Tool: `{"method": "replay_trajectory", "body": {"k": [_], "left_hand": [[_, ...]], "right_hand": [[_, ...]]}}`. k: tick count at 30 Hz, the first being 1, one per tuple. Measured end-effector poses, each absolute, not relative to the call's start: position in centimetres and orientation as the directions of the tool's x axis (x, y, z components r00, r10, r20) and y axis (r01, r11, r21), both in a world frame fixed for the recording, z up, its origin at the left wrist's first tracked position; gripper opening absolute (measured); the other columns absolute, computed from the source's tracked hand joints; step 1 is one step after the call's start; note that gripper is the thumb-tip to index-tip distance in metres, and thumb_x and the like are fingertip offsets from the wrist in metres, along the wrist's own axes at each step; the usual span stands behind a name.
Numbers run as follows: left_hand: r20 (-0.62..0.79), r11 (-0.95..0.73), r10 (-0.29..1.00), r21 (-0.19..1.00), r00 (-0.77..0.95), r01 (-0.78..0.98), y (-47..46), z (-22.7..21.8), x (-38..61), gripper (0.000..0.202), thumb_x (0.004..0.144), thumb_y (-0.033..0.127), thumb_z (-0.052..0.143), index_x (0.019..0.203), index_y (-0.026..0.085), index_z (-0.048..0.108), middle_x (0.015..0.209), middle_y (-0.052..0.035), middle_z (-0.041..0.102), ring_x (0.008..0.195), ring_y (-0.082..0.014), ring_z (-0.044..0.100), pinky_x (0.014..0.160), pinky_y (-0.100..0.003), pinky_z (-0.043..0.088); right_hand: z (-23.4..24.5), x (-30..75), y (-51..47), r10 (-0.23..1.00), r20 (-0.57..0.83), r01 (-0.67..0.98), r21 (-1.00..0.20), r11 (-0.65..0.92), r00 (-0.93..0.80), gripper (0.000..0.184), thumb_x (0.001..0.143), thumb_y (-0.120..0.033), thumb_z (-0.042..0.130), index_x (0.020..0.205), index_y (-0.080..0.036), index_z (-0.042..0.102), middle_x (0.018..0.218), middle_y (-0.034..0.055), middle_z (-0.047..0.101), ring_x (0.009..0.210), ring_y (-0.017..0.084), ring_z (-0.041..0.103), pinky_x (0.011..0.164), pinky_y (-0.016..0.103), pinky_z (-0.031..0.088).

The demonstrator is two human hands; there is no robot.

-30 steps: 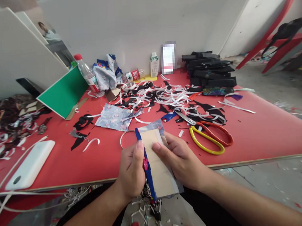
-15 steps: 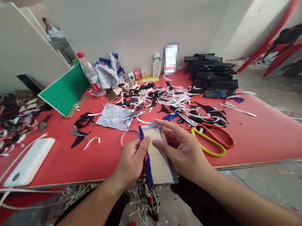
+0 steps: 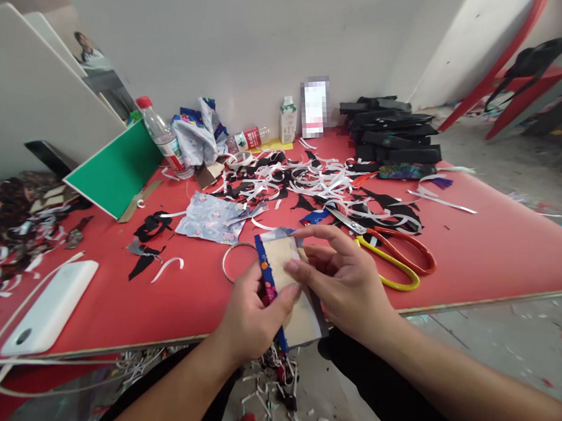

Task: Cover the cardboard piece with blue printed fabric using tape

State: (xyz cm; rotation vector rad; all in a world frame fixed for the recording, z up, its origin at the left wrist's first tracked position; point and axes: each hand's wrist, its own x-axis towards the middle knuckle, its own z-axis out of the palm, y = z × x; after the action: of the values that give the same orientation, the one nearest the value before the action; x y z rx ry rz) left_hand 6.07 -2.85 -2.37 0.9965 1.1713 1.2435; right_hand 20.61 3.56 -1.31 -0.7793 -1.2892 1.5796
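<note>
Both hands hold a small tan card piece (image 3: 279, 255) edged with a blue patterned fabric strip, just above the red table's front edge (image 3: 452, 302). My left hand (image 3: 252, 314) grips its left side, thumb pressed across the face. My right hand (image 3: 347, 279) holds the right side, with the thumb on the card and the index finger curled over its top edge. A thin white ring (image 3: 232, 262) lies on the table just left of the card. Red and yellow handled scissors (image 3: 395, 258) lie close to the right of my right hand.
Black and white paper scraps (image 3: 308, 184) litter the table middle, with a light patterned fabric piece (image 3: 211, 216). A white power bank (image 3: 48, 314) with cable lies left. Bottles (image 3: 163, 138), a green board (image 3: 116, 171) and a stack of black pieces (image 3: 394, 134) stand at the back.
My left thumb has slid rightward across the card's face. My right index finger has curled down over the top edge. The card has tilted slightly and sits a little lower in my hands.
</note>
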Motion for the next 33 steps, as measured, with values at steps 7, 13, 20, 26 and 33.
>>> {"method": "replay_trajectory", "body": {"k": [7,13,20,26,33], "left_hand": [[0.088,-0.084,0.991,0.996,-0.103,0.041,-3.1,-2.7,5.7,0.039,0.108,0.050,0.047,0.099,0.020,0.070,0.088,-0.0058,0.069,0.081,-0.0197,0.061,0.077,-0.031,0.052],[0.092,-0.076,0.991,0.983,-0.097,0.166,-3.3,-2.6,5.5,0.044,0.111,0.050,0.036,0.076,0.024,0.045,0.069,0.0018,0.044,0.065,-0.0169,0.042,0.064,-0.030,0.041],[0.115,-0.103,0.993,0.935,-0.013,0.340,-3.2,-2.6,5.4,0.039,0.110,0.045,0.038,0.081,0.022,0.047,0.066,0.0050,0.043,0.058,-0.0123,0.035,0.054,-0.028,0.028],[0.028,-0.009,0.995,0.981,-0.093,0.195,-2.9,-2.6,5.7,0.046,0.108,0.055,0.040,0.084,0.020,0.055,0.069,0.0023,0.050,0.062,-0.0132,0.040,0.055,-0.025,0.033],[0.010,-0.004,0.991,0.999,-0.131,0.041,-2.6,-2.1,5.8,0.047,0.103,0.060,0.052,0.100,0.017,0.071,0.086,-0.0070,0.071,0.072,-0.0184,0.060,0.066,-0.027,0.049]], "right_hand": [[-1.2,20.8,3.4,0.898,0.236,-0.035,-0.970,0.240,-0.371,0.010,0.087,-0.031,0.076,0.095,-0.024,0.076,0.072,-0.0020,0.068,0.065,0.013,0.061,0.059,0.027,0.050],[-1.4,20.4,3.7,0.897,0.197,0.040,-0.972,0.231,-0.395,0.011,0.089,-0.035,0.076,0.090,-0.025,0.072,0.074,-0.0015,0.066,0.066,0.015,0.056,0.061,0.030,0.048],[-1.2,20.8,3.5,0.856,0.301,0.135,-0.912,0.387,-0.421,0.015,0.097,-0.030,0.067,0.083,-0.024,0.065,0.088,0.0029,0.072,0.098,0.024,0.069,0.084,0.038,0.053],[-1.1,21.6,4.7,0.903,0.309,0.199,-0.905,0.376,-0.299,0.013,0.096,-0.032,0.064,0.086,-0.024,0.066,0.122,0.0105,0.078,0.123,0.031,0.069,0.100,0.051,0.052],[-1.1,21.8,6.0,0.957,0.070,-0.102,-0.994,0.043,-0.280,0.037,0.086,-0.056,0.078,0.100,-0.022,0.076,0.092,0.0077,0.082,0.076,0.022,0.076,0.069,0.037,0.064]]}}
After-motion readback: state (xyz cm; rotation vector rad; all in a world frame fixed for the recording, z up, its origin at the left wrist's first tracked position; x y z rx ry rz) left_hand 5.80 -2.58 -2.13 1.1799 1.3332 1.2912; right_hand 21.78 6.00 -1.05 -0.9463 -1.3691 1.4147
